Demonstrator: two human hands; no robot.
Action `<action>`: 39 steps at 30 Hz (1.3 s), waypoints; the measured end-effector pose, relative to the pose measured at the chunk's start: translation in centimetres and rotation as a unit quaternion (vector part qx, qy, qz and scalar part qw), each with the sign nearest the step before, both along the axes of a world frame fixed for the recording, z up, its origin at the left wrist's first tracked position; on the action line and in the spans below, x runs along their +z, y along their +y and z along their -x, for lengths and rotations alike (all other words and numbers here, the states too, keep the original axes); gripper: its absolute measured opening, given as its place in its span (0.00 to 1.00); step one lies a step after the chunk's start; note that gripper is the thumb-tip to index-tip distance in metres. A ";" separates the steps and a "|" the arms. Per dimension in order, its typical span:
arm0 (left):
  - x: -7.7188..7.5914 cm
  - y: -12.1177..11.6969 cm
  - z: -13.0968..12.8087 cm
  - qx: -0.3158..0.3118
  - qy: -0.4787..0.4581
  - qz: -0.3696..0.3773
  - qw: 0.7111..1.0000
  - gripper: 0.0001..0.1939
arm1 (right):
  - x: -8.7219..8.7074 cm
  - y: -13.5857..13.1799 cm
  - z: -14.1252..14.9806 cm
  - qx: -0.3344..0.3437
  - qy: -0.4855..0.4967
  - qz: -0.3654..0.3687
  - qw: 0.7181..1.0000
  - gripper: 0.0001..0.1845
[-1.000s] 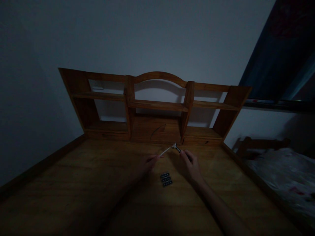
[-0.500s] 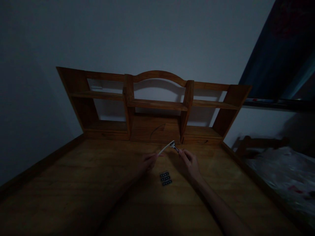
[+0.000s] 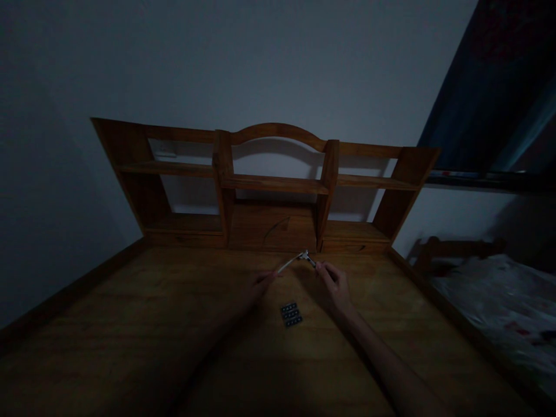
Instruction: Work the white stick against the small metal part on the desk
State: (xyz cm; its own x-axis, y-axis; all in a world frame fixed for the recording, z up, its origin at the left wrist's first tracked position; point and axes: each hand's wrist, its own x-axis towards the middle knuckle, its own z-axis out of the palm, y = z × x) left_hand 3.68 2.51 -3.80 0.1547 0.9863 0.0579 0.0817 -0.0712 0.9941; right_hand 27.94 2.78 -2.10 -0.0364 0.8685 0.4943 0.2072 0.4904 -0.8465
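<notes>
Two hands [image 3: 333, 285] — one razor [image 3: 306, 255], one stick [image 3: 286, 265] — three dark strips [image 3: 291, 314]

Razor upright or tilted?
Tilted: the razor slants, head up and to the left, handle running down into the right hand.

From here, it's too dim to make out the left hand's [image 3: 259, 285] separate fingers. The small markings on the dark pieces [image 3: 291, 314] below centre are too tiny to read. At the right edge, the curtain [image 3: 486, 87] and plastic covering [image 3: 504, 295] both run out of view.
</notes>
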 end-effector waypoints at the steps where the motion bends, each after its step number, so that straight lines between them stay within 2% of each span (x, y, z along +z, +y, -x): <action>1: -0.1 0.1 0.0 0.002 -0.003 0.002 1.000 0.28 | 0.0 0.0 0.0 0.000 -0.003 -0.001 1.000 0.21; 8: -0.5 0.2 0.0 -0.028 -0.057 0.048 0.997 0.30 | -0.5 0.8 -0.2 -0.042 -0.033 0.009 0.999 0.23; 13: -0.3 0.0 0.0 -0.040 -0.068 0.071 0.994 0.30 | -0.3 0.6 -0.1 -0.034 -0.050 0.004 0.998 0.23; 20: 0.1 -0.3 -0.1 -0.050 -0.085 0.102 0.990 0.29 | -0.9 0.7 0.5 -0.030 -0.055 0.018 0.998 0.23; 25: 0.0 -0.2 -0.3 -0.051 -0.094 0.095 0.990 0.28 | -0.5 0.7 0.1 -0.084 -0.028 0.003 0.996 0.23; 30: -0.1 -0.2 -0.4 -0.051 -0.098 0.090 0.990 0.28 | -0.5 0.6 0.3 -0.037 -0.087 0.017 0.995 0.24; 34: 0.2 -0.3 -0.4 -0.047 -0.100 0.091 0.990 0.28 | -0.4 0.5 0.3 -0.060 -0.060 0.008 0.996 0.24; 39: 0.4 -0.3 -0.3 -0.054 -0.099 0.096 0.989 0.29 | -0.3 0.8 -0.2 -0.054 -0.050 0.011 0.997 0.25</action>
